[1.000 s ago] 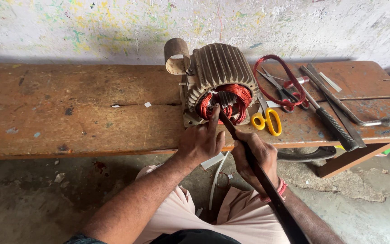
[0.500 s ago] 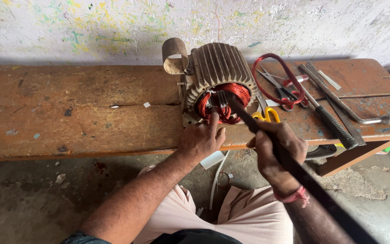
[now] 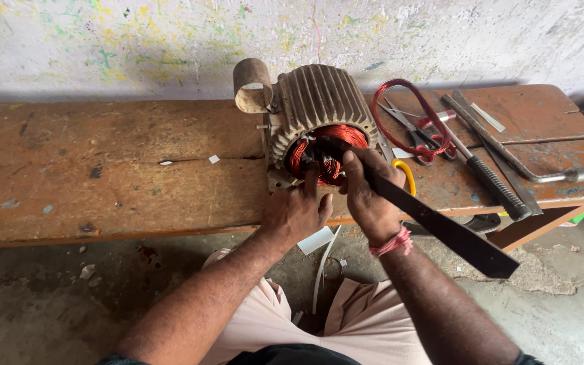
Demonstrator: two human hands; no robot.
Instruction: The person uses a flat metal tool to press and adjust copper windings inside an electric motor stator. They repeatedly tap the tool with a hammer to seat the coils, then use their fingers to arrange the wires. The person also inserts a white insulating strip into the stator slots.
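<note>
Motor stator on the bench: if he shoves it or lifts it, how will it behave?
The motor stator is a ribbed metal housing packed with red copper windings, so probably heavy for its size. Its round body could roll, though it lies on its side on the wooden bench with the left hand steadying it. The thin winding wire looks easily nicked.

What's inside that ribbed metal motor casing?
Inside the motor casing sit red copper windings. The left hand and right hand, gripping a flat dark tool, cover the lower part; the depths aren't visible.
</note>
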